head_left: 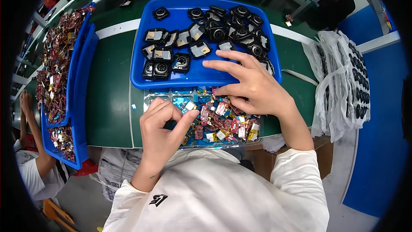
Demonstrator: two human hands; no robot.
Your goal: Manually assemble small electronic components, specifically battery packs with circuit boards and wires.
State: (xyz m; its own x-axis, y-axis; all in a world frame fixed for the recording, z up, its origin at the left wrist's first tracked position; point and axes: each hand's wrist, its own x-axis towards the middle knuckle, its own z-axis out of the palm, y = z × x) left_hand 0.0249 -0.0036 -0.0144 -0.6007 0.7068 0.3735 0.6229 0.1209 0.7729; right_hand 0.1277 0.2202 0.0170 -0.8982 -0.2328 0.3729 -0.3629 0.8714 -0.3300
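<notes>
My left hand (162, 122) is over the left part of a clear plastic tray (148, 97). Its fingers are curled with the thumb pointing right, and whatever they may hold is hidden. My right hand (256, 87) hovers palm down across the near rim of a blue tray (138, 64), its fingers spread and nothing visibly gripped. Its lower fingers are closest to the small red circuit boards (204, 114) with silver and yellow parts, heaped in the clear tray. Black watch cases (181, 62), some showing round backs and others grey inner faces, lie in the blue tray.
At left, blue bins (81, 60) are piled with more red boards (56, 75). Wrapped sheets of black parts (339, 77) lean at right. A few loose boards (125, 3) lie on the green table (112, 90). Other people (36, 163) work nearby.
</notes>
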